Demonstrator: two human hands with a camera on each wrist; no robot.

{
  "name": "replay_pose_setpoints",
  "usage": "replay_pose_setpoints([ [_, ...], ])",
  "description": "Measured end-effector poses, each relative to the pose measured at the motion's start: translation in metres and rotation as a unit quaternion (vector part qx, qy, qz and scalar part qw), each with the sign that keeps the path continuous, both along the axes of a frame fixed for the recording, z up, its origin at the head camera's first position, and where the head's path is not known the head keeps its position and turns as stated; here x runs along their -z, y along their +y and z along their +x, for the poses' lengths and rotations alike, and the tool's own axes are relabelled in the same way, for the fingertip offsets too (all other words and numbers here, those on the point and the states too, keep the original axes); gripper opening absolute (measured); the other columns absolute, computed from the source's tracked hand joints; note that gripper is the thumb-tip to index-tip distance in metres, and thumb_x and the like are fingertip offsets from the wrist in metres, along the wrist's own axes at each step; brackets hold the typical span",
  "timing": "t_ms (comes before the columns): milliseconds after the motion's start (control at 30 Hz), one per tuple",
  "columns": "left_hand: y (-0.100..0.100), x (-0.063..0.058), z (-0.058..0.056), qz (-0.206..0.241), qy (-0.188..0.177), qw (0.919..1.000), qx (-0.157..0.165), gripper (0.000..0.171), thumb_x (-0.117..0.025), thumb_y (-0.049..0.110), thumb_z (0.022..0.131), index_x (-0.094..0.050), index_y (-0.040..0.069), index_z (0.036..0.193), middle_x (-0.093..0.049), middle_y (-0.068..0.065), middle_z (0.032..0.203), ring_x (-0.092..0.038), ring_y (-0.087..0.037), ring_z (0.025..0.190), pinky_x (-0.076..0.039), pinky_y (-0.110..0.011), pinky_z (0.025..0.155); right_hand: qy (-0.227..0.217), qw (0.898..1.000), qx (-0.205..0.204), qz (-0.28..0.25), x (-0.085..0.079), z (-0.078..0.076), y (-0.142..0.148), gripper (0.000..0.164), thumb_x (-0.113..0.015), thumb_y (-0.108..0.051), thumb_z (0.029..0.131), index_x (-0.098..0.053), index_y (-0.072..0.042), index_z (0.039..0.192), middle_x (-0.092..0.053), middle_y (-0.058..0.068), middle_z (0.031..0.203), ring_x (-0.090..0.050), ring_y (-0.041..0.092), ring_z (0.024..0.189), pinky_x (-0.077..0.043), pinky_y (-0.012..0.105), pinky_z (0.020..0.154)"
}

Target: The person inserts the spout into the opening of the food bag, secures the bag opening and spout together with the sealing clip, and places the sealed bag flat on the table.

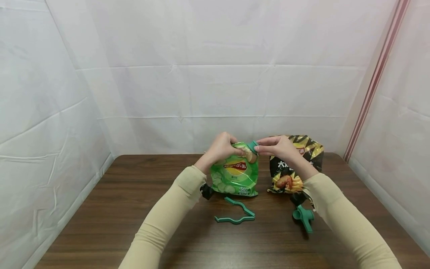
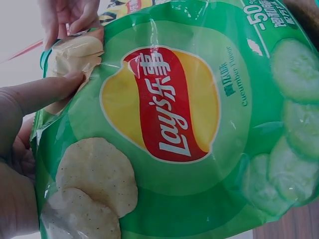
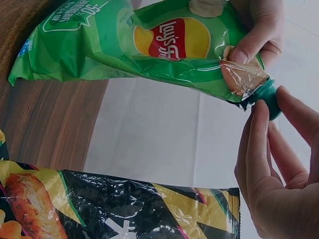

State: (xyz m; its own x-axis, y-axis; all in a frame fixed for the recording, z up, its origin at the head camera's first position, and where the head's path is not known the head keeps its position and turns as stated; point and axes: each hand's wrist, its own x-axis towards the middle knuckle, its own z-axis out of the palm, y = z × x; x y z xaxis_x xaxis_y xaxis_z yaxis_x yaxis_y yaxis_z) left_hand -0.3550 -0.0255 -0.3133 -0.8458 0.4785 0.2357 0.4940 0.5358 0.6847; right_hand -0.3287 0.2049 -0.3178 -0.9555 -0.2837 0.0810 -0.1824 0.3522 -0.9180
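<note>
A green bag of cucumber-flavour potato chips (image 1: 231,177) stands upright on the table. My left hand (image 1: 223,145) grips its top edge, the thumb pressing on the front of the gathered corner (image 2: 75,55). At that corner sits a teal screw cap (image 3: 269,97), which my right hand (image 1: 277,147) pinches between thumb and fingertips. In the right wrist view the crumpled foil of the corner runs right up to the cap.
A black and yellow chip bag (image 1: 282,170) stands behind my right forearm. In front of the green bag lies a teal hinged bag clip (image 1: 250,218), its arms spread. A teal clip with a round spout (image 1: 304,216) lies at the right on the brown table (image 1: 141,224).
</note>
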Motion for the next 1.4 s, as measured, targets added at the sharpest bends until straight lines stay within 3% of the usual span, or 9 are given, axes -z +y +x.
replay_pose_setpoints([
  [133, 0.0, 0.002, 0.0, 0.011, 0.004, 0.9999, 0.0, 0.012, -0.079, 0.018, 0.076, -0.075, 0.007, 0.073, -0.069, -0.004, 0.062, -0.054, -0.011, 0.051, -0.042, -0.02, 0.052, -0.002, 1.0, 0.002, 0.0, 0.0, -0.001, -0.001, 0.053, -0.075, -0.033, 0.082, -0.063, -0.002, 0.122, -0.058, 0.018, 0.129, -0.067, 0.022, 0.102, -0.047, 0.041, 0.097],
  [333, -0.002, 0.005, 0.001, 0.021, -0.001, 0.9998, -0.002, 0.022, -0.078, 0.018, 0.076, -0.066, 0.007, 0.061, -0.058, -0.002, 0.052, -0.042, -0.01, 0.045, -0.035, -0.02, 0.049, 0.005, 1.0, 0.008, -0.003, 0.004, -0.001, -0.003, 0.052, -0.076, -0.035, 0.08, -0.064, -0.004, 0.12, -0.061, 0.016, 0.125, -0.068, 0.02, 0.101, -0.049, 0.04, 0.094],
  [533, -0.001, 0.005, 0.002, 0.035, -0.009, 0.9993, -0.009, 0.023, -0.078, 0.016, 0.075, -0.063, 0.008, 0.059, -0.054, 0.001, 0.05, -0.041, -0.01, 0.045, -0.035, -0.021, 0.048, 0.029, 0.999, 0.014, 0.009, 0.005, 0.002, -0.004, 0.049, -0.075, -0.038, 0.08, -0.067, -0.007, 0.117, -0.063, 0.012, 0.122, -0.068, 0.017, 0.099, -0.051, 0.04, 0.092],
  [833, -0.001, 0.005, 0.003, 0.04, -0.016, 0.999, -0.013, 0.018, -0.077, 0.015, 0.074, -0.067, 0.008, 0.061, -0.058, -0.001, 0.054, -0.044, -0.011, 0.047, -0.037, -0.021, 0.048, 0.04, 0.999, 0.02, 0.006, 0.006, 0.007, -0.005, 0.047, -0.074, -0.035, 0.083, -0.065, -0.005, 0.118, -0.067, 0.018, 0.113, -0.065, 0.033, 0.102, -0.055, 0.035, 0.084],
  [1133, -0.002, 0.006, 0.003, 0.044, -0.017, 0.9987, -0.02, 0.015, -0.079, 0.015, 0.073, -0.07, 0.008, 0.064, -0.06, 0.001, 0.055, -0.046, -0.011, 0.05, -0.039, -0.021, 0.05, 0.043, 0.999, 0.017, -0.012, 0.01, 0.015, 0.001, 0.048, -0.071, -0.032, 0.086, -0.061, -0.004, 0.124, -0.065, 0.016, 0.118, -0.067, 0.015, 0.097, -0.054, 0.031, 0.084],
  [1400, -0.002, 0.008, 0.004, 0.051, -0.014, 0.9985, -0.015, 0.02, -0.078, 0.014, 0.074, -0.066, 0.008, 0.06, -0.054, 0.002, 0.051, -0.04, -0.011, 0.048, -0.036, -0.021, 0.05, 0.006, 0.999, 0.038, -0.031, 0.014, 0.024, 0.004, 0.052, -0.07, -0.034, 0.086, -0.056, -0.004, 0.126, -0.06, 0.016, 0.122, -0.064, 0.01, 0.1, -0.053, 0.032, 0.088],
])
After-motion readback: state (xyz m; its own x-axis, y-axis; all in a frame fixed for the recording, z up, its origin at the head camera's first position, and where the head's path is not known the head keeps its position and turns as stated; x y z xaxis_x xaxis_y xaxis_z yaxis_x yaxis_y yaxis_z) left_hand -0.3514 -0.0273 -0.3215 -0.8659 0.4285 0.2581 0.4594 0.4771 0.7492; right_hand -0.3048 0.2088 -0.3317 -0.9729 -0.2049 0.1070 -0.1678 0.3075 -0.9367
